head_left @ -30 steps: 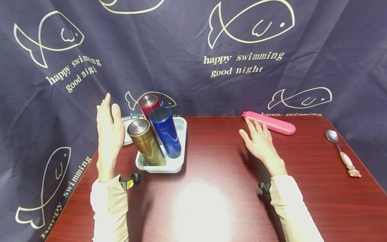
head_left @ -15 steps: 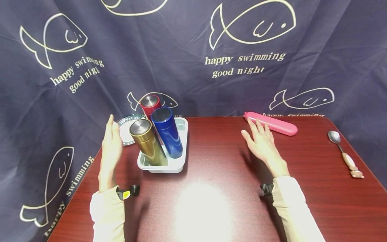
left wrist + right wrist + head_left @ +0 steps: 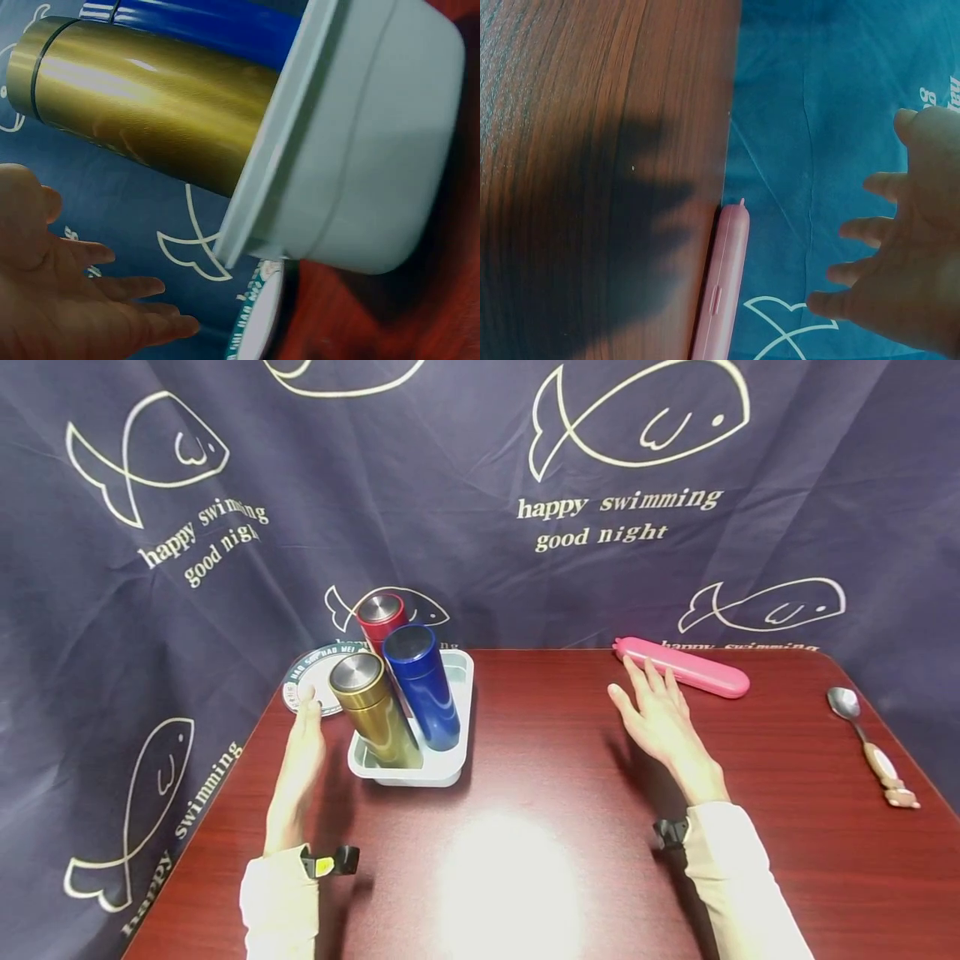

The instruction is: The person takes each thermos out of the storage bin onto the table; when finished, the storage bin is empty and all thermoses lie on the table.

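Observation:
My left hand (image 3: 300, 760) is just left of a pale tub (image 3: 420, 774), its fingers extended and holding nothing. Three flasks stand in the tub: a gold one (image 3: 384, 727), a blue one (image 3: 431, 702) and a red one (image 3: 381, 620) behind them. In the left wrist view the palm and spread fingers (image 3: 142, 289) show apart from the gold flask (image 3: 150, 97) and the tub's wall (image 3: 375, 150). My right hand (image 3: 666, 727) hovers over the table with fingers spread, short of a pink oblong case (image 3: 690, 668); it holds nothing.
A round plate (image 3: 296, 687) with a dark lettered rim lies behind the left hand, partly covered by the flasks. At the right edge of the red-brown table (image 3: 540, 735) rests a spoon (image 3: 862, 739). A dark fish-print curtain (image 3: 480, 468) hangs behind.
My left hand has come down and back from beside the flasks' tops to beside the tub. The right hand keeps nearly the same place; the head view has shifted slightly.

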`<state>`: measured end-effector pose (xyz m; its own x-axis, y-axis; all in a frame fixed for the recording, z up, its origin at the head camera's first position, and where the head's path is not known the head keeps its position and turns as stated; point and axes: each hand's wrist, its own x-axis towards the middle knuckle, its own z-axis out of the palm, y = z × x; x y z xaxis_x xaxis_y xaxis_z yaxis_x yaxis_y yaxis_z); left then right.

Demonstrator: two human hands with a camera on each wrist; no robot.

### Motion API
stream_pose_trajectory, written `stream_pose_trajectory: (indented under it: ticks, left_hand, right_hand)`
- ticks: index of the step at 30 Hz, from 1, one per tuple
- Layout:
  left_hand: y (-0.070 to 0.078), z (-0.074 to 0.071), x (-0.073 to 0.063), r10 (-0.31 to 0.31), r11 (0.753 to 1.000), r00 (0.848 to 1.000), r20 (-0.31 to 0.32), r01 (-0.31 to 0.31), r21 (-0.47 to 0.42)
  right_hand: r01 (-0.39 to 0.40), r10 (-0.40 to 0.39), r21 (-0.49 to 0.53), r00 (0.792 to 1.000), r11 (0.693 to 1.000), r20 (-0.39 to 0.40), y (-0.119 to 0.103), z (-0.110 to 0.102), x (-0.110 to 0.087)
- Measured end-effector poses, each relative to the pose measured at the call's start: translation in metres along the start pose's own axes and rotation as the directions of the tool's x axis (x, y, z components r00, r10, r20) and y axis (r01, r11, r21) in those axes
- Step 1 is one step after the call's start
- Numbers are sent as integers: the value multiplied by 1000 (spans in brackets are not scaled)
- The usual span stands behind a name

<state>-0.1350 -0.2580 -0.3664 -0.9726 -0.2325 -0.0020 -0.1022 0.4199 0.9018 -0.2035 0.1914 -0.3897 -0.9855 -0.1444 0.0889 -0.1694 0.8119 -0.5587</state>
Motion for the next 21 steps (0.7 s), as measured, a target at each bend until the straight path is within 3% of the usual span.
stream_pose_trajectory:
  ticks: [2, 5, 9, 15, 21]
  left_hand:
    - [-4, 3, -2, -21, 999, 999, 25, 22, -35]
    - [-8, 7, -3, -76, 983, 994, 84, 89, -162]
    - [-14, 13, -6, -140, 927, 975, 171, 190, -324]
    - [-18, 18, -12, -181, 862, 948, 260, 280, -423]
    - [-26, 21, -18, -172, 817, 918, 357, 335, -469]
  right_hand:
    - [3, -3, 0, 1000, 1000, 3, 0, 0, 0]
    - [2, -2, 4, 1000, 1000, 8, 1, -1, 0]
    - [2, -2, 7, 1000, 1000, 7, 0, 0, -1]
    - [12, -12, 14, 1000, 1000, 4, 1, 0, -2]
    - [10, -10, 27, 1000, 1000, 7, 3, 2, -2]
